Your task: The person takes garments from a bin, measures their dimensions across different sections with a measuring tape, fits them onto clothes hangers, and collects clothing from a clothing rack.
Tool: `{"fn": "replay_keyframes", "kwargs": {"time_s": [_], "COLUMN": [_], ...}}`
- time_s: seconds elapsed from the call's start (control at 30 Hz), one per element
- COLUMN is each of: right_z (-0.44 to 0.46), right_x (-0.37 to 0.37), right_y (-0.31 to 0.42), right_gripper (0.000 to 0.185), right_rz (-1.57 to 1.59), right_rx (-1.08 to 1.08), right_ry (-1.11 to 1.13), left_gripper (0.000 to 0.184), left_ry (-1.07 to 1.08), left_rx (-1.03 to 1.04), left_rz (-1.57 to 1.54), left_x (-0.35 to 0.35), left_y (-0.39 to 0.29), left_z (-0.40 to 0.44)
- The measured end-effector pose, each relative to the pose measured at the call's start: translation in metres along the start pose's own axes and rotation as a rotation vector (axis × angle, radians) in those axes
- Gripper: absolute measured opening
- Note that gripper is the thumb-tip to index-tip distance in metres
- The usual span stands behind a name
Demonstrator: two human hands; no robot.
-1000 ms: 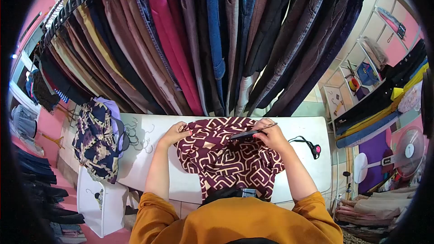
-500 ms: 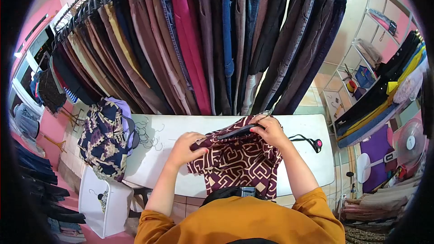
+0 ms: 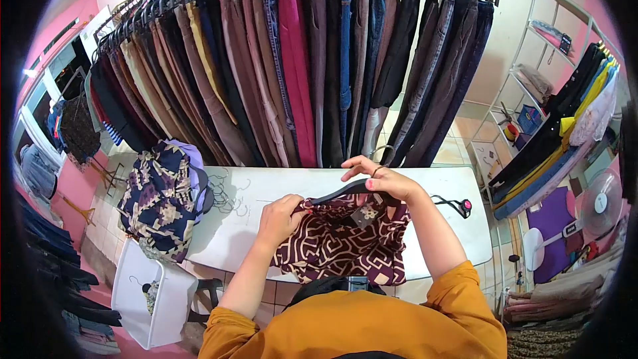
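Note:
A maroon garment [image 3: 339, 246] with a cream geometric pattern hangs in front of me over the table's near edge. A dark hanger [image 3: 337, 191] runs along its open top, and the metal hook stands up by my right wrist. My left hand [image 3: 280, 218] is closed on the garment's top edge at the hanger's left end. My right hand [image 3: 385, 183] grips the hanger near its middle-right, thumb against it and some fingers stretched to the left. A small dark label [image 3: 364, 215] shows inside the garment.
Navy patterned clothes [image 3: 158, 199] lie heaped on the left of the white table [image 3: 438, 246], beside loose wire hooks [image 3: 226, 193]. A black strap with a pink-centred piece [image 3: 458, 207] lies at right. A rack of trousers [image 3: 296, 73] stands behind; a white bin [image 3: 136, 299] is lower left.
The hanger has tilted up at the right, and the garment top now gapes, showing the label. My right hand has shifted with its fingers more stretched. My left hand has moved slightly right.

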State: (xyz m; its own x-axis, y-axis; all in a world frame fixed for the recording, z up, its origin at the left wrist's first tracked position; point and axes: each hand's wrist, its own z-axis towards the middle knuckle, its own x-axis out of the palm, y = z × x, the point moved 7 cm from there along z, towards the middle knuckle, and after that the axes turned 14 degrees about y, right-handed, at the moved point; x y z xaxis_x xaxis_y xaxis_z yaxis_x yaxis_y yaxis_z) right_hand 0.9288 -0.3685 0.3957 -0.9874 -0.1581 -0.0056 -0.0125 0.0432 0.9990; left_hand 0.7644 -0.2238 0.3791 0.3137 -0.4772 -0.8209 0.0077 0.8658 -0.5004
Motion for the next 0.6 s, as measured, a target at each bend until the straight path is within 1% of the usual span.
{"fn": "replay_keyframes", "kwargs": {"time_s": [0.03, 0.1, 0.13, 0.17, 0.2, 0.23, 0.27, 0.3, 0.37, 0.4, 0.43, 0.5, 0.53, 0.57, 0.6], "right_z": [0.001, 0.001, -0.001, -0.005, -0.018, -0.032, -0.050, -0.065, -0.068, -0.055, -0.049, -0.047, -0.045, -0.040, -0.039], "right_x": [0.002, -0.001, 0.000, 0.007, 0.012, 0.021, 0.031, 0.034, 0.046, 0.060, 0.069, 0.073, 0.074, 0.074, 0.076], "right_y": [-0.002, 0.011, 0.015, 0.022, 0.048, 0.072, 0.083, 0.072, 0.036, 0.038, 0.042, 0.043, 0.043, 0.041, 0.041], "right_gripper": [0.092, 0.087, 0.087, 0.087, 0.083, 0.078, 0.055, 0.032, 0.022, 0.022, 0.029, 0.038, 0.041, 0.039, 0.038], "right_rz": [-0.005, -0.193, -0.216, -0.223, -0.473, -0.723, -0.845, -0.859, -0.744, -0.791, -0.929, -1.189, -1.166, -1.214, -1.285], "right_rx": [-0.002, -0.174, -0.173, -0.181, -0.253, -0.321, -0.409, -0.344, -0.317, -0.377, -0.249, -0.144, -0.062, -0.113, -0.067], "right_ry": [0.003, -0.117, -0.201, -0.207, -0.427, -0.648, -0.933, -1.161, -1.215, -1.158, -1.215, -1.310, -1.266, -1.191, -1.158], "left_gripper": [0.021, 0.021, 0.021, 0.022, 0.022, 0.022, 0.022, 0.022, 0.021, 0.020, 0.020, 0.018, 0.018, 0.019, 0.019], "left_ry": [-0.005, -0.033, -0.034, -0.090, -0.146, -0.150, -0.169, -0.191, -0.217, -0.248, -0.275, -0.274, -0.257, -0.240, -0.233], "left_rx": [0.001, 0.017, 0.023, 0.038, 0.052, 0.060, 0.034, 0.007, 0.011, 0.013, 0.016, 0.027, 0.015, 0.002, 0.008], "left_rz": [0.003, 0.019, 0.024, 0.026, 0.026, 0.030, 0.030, 0.028, 0.005, 0.021, 0.036, 0.041, 0.042, 0.044, 0.042], "left_x": [-0.001, -0.005, -0.007, -0.013, -0.020, -0.026, -0.035, -0.042, -0.048, -0.054, -0.059, -0.062, -0.063, -0.062, -0.061], "left_y": [0.000, -0.002, -0.003, -0.004, -0.004, -0.008, -0.010, -0.011, -0.014, -0.021, -0.029, -0.041, -0.046, -0.048, -0.050], "left_z": [-0.003, -0.008, -0.010, -0.013, -0.014, -0.015, -0.017, -0.018, -0.019, -0.020, -0.021, -0.023, -0.023, -0.023, -0.022]}}
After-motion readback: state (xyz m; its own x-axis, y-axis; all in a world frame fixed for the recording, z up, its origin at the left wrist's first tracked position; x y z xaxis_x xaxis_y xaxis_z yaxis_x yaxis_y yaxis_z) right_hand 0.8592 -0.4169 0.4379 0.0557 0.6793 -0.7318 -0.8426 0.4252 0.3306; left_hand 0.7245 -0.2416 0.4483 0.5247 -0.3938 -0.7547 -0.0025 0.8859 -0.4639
